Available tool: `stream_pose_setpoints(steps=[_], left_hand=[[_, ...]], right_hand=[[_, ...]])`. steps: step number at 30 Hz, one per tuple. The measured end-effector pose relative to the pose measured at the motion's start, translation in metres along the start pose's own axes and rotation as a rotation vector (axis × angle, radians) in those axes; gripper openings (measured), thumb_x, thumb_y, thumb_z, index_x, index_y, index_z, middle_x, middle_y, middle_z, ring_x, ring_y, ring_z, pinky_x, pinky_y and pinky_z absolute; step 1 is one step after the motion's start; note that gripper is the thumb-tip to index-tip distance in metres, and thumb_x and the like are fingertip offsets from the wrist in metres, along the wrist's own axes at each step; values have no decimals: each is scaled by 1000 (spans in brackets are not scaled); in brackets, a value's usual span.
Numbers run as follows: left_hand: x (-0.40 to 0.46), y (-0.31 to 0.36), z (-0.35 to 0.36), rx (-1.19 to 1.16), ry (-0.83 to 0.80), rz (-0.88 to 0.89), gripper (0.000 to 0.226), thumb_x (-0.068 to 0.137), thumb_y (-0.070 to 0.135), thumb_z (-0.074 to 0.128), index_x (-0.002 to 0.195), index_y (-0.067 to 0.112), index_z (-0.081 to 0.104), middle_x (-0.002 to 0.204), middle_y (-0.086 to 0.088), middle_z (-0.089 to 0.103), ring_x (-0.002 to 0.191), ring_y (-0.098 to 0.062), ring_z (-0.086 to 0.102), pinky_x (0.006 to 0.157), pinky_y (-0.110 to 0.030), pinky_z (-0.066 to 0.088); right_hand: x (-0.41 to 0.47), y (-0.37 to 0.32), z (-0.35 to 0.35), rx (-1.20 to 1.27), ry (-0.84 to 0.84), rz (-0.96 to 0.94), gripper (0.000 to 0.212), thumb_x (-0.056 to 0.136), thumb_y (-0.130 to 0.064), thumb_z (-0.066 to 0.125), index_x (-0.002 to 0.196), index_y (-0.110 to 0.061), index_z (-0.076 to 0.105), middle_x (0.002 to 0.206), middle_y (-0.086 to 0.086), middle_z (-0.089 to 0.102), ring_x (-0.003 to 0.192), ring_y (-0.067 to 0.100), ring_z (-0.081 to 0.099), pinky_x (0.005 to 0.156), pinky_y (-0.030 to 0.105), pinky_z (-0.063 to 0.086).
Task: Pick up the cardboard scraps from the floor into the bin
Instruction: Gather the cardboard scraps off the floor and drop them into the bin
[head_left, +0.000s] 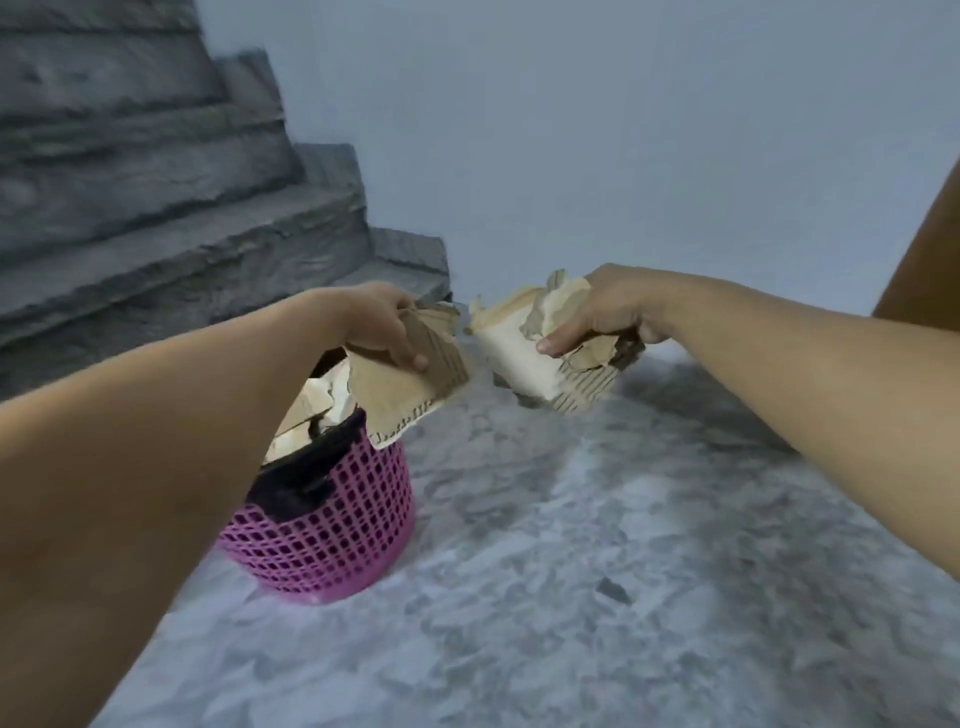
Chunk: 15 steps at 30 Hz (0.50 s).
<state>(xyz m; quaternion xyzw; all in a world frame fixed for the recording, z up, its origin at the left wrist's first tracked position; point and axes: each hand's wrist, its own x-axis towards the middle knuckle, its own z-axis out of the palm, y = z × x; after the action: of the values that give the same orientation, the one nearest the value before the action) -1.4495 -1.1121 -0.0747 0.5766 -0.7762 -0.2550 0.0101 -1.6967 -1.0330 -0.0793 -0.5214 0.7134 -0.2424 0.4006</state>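
A pink mesh bin (337, 530) with a black liner stands on the floor at lower left, partly behind my left forearm. Pale cardboard scraps (311, 410) fill its top. My left hand (382, 325) grips a brown torn cardboard piece (410, 395) that hangs over the bin's right rim. To the right of the bin and above the floor, my right hand (602, 312) holds a bundle of crumpled cardboard scraps (535, 358), white on one face. The two held pieces are close but apart.
Grey stone stairs (156, 208) rise at the left behind the bin. A pale blue wall (623, 130) closes the back. The mottled grey floor (571, 571) has one small dark fleck (613, 590) at lower right.
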Motion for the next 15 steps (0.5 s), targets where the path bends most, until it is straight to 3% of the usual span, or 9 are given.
stream_pose_setpoints(steps=[4, 7, 9, 12, 15], left_hand=[[-10, -61, -47, -5, 80, -135, 49, 66, 20, 88, 105, 15, 59, 109, -5, 62, 97, -25, 64, 92, -42, 53], [-14, -110, -65, -56, 140, -226, 50, 67, 21, 87, 108, 14, 58, 107, -5, 62, 93, -23, 64, 80, -36, 54], [-16, -134, -66, -75, 160, -267, 46, 69, 22, 86, 106, 13, 60, 107, -6, 62, 90, -22, 63, 70, -31, 51], [-14, -172, -58, -96, 218, -312, 37, 75, 22, 81, 104, 12, 61, 111, -10, 61, 94, -26, 62, 75, -33, 51], [-13, -200, -37, -61, 199, -355, 30, 82, 20, 74, 107, 11, 59, 114, -8, 56, 100, -26, 56, 82, -35, 48]], right_hand=[[29, -65, 53, 86, -54, -71, 50, 63, -12, 91, 105, -3, 66, 88, 13, 74, 75, 25, 72, 66, 35, 59], [52, -104, 101, 179, -79, -93, 47, 64, -11, 91, 101, -2, 62, 87, 14, 74, 77, 26, 73, 73, 40, 60], [64, -118, 127, 225, -58, -115, 59, 60, -15, 94, 105, -1, 58, 97, 15, 73, 86, 28, 72, 80, 45, 59], [82, -133, 165, 236, -62, -151, 83, 53, -26, 97, 120, 0, 54, 116, 12, 69, 100, 29, 68, 90, 43, 55], [89, -134, 190, 134, -131, -171, 79, 71, -44, 85, 127, 0, 53, 114, 10, 62, 105, 23, 61, 74, 33, 54]])
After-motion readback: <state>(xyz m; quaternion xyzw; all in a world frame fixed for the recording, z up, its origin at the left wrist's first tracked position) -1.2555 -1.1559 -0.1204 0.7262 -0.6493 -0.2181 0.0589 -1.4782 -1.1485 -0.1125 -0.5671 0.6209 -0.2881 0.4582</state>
